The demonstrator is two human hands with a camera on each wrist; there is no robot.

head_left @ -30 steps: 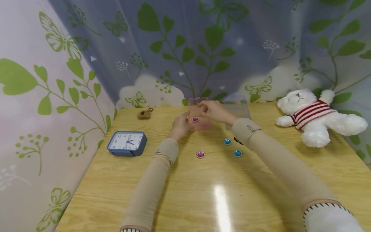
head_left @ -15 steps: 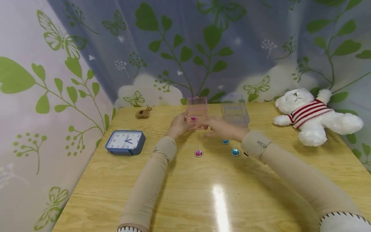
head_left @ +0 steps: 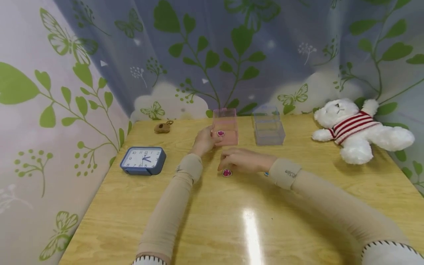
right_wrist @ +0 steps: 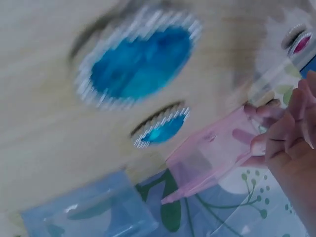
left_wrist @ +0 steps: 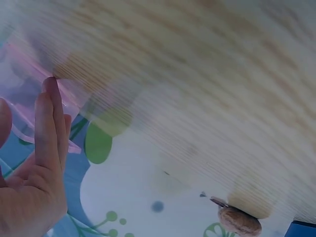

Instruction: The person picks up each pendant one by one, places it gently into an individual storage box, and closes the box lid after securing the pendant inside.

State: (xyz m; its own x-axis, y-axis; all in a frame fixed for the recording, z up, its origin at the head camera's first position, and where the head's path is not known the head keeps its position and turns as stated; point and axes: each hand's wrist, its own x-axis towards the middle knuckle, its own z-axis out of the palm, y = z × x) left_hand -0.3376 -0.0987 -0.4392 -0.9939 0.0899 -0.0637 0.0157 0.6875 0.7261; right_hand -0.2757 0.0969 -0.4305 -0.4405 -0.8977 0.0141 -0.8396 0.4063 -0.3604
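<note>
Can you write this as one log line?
left grip: holds pink box; right grip: near loose pink gem; blue box: lid open

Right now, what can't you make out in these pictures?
Head view: one blue gem, hidden by the right hand; most of the other, behind the right sleeve.
Left wrist view: most of the clock and part of the pink box, cut off by the edges.
Right wrist view: part of the bluish box, cut off below.
</note>
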